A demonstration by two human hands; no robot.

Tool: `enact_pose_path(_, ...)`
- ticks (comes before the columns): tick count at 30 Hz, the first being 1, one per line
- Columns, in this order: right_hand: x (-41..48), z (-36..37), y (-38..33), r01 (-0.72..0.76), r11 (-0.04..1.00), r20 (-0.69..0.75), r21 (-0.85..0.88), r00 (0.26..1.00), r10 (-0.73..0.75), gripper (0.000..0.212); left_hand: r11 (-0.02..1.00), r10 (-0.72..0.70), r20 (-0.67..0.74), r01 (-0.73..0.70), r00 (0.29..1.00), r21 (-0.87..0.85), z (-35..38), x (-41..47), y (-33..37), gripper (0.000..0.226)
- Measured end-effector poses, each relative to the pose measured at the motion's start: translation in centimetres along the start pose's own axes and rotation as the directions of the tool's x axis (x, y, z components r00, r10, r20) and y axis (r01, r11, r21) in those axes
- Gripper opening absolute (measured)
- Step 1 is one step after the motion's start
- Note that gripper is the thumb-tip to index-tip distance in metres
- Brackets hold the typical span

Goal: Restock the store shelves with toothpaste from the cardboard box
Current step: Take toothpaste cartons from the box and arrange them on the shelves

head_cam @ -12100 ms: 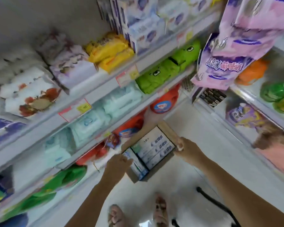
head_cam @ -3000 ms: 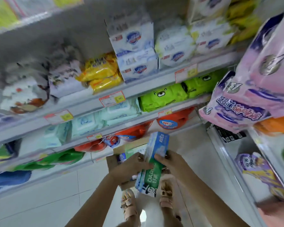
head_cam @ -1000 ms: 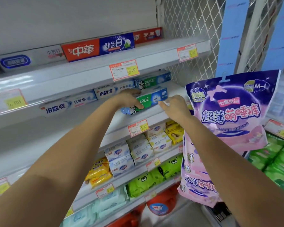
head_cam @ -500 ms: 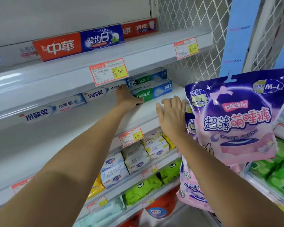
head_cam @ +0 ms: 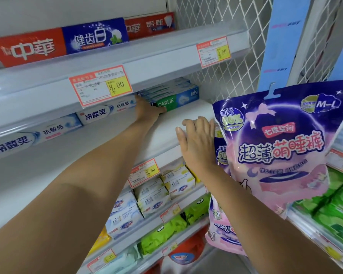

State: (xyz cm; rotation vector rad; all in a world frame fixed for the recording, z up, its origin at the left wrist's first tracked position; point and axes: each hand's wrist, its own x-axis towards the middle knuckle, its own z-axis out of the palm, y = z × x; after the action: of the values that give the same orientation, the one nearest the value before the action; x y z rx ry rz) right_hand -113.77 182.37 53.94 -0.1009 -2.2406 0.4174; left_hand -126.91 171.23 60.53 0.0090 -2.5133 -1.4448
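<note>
Toothpaste (head_cam: pixel 176 100): green-and-blue Darlie boxes lay stacked flat on the shelf (head_cam: pixel 198 111), long sides facing out, toward the back right, under the top shelf (head_cam: pixel 162 56). At least two layers (the upper ones were partly hidden by the top shelf's lip, so no exact count).

Left hand (head_cam: pixel 148 113): arm stretched in, hand against the left end of the stack. The thumb lay along the lower front edge of the bottom box. The fingers were mostly hidden behind the 8.00 tag (head_cam: pixel 101 86) and the box end. I could not tell whether they curled round a box or only pressed on it.

Right hand (head_cam: pixel 196 139): released, holding nothing. Palm down, fingers straight and close together, resting on the front edge of the same shelf, to the right of my left hand and apart from the stack.

Neighbours: white boxes (head_cam: pixel 105 113) ran in a line left of the stack, the nearest just beside my left hand. Red and blue boxes (head_cam: pixel 57 43) stood on the top shelf. A purple pack (head_cam: pixel 275 147) hung just beside my right hand. Soap packs (head_cam: pixel 154 194) sat one level down.
</note>
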Motion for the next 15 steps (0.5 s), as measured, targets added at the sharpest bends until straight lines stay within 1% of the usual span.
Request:
enact_pose_path(5,-0.1,0.0,0.0,0.005,1.0,-0.014,0.001,1.0,-0.005,0.05,0.998,-0.067,0.067,0.068,0.996,-0.017,0.4,0.4,0.3,0.098)
enact_pose_path(12,-0.1,0.3,0.1,0.018,1.0,-0.047,-0.006,0.999,-0.018,0.048,0.993,-0.113,0.099,0.116,0.989,-0.027,0.9,1.1,0.7,0.105)
enact_pose_path(14,-0.1,0.3,0.1,0.018,1.0,-0.038,-0.015,0.999,-0.019,0.048,0.992,-0.107,0.102,0.113,0.989,-0.054,0.5,0.9,0.6,0.099)
enact_pose_path(15,0.0,0.3,0.1,0.018,1.0,-0.031,-0.022,0.999,-0.019,0.048,0.991,-0.105,0.1,0.113,0.989,-0.071,0.2,0.6,0.7,0.09)
